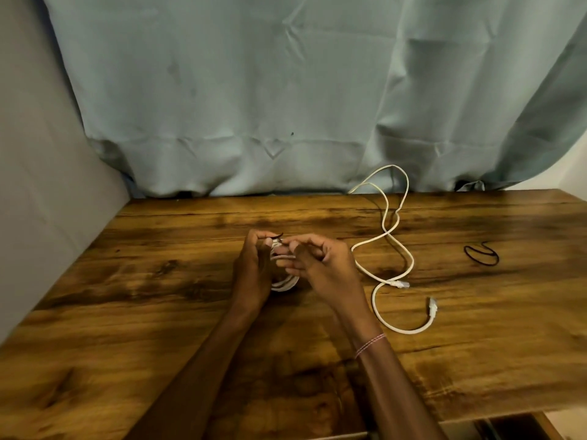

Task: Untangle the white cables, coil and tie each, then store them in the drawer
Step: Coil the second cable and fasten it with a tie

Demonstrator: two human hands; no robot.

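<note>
Centrally, hands (254, 268) (327, 265) grip coiled cable (284, 284), loose cable (401, 284) rightward

Left hand (254, 268) grips; right (324, 265) seemingly pinches

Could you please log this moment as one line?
left hand: grips coiled cable | right hand: at black tie | second cable: loose | spare tie: untouched

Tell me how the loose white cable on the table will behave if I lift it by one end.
Probably floppy: the loose cable lies in slack S-curves, so it would drape and trail. Likely light, being thin. Its far loop rises against the curtain, so it may have some springiness.
</note>
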